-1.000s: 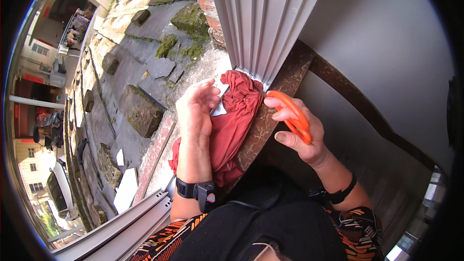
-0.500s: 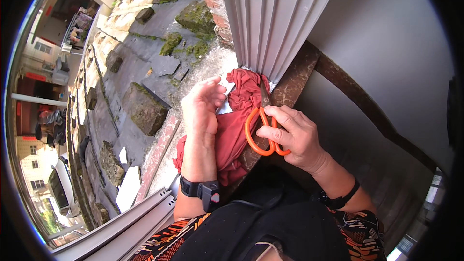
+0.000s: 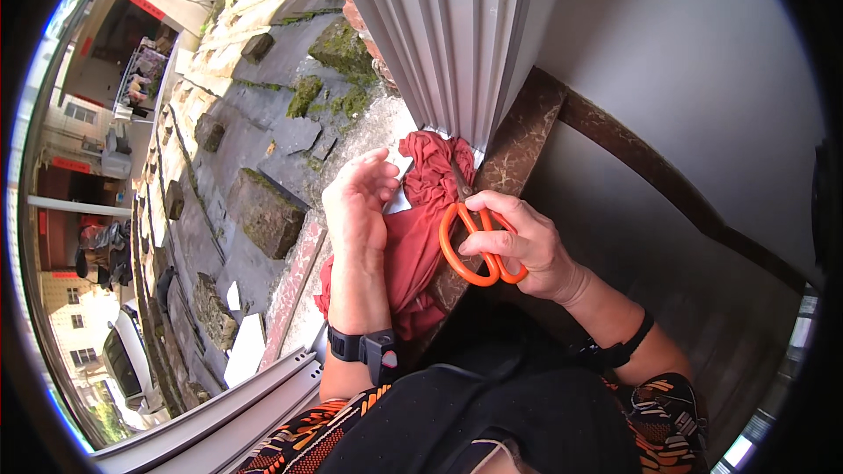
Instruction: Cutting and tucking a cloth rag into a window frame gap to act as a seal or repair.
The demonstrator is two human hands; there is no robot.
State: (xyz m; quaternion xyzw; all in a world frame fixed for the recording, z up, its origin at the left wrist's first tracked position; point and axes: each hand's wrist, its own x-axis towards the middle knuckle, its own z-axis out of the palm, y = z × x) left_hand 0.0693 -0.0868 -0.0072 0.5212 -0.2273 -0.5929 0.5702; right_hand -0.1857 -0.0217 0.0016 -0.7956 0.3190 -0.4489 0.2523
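Note:
A pair of scissors point(image 3: 477, 246) with orange handles is held in my right hand point(image 3: 532, 250), its dark blades pointing away from me. The blades lie over a bunched red cloth point(image 3: 416, 233) spread along the window sill. My left hand point(image 3: 355, 202) is raised at the left edge of the cloth, palm turned inward and fingers loosely curled but apart, with nothing seen in it. A small patch of white shows between that hand and the cloth; what it belongs to I cannot make out.
The brown marbled sill point(image 3: 524, 136) runs beside a grey ribbed metal frame point(image 3: 439, 44). Window tracks point(image 3: 219, 412) lie at the lower left. Outside, a roof of dark slabs carries mossy stones point(image 3: 270, 213). A pale wall point(image 3: 685, 61) stands at the right.
The view has turned slightly, so the metal frame stands further left. Both hands keep nearly the same pose, with the scissors still over the red cloth.

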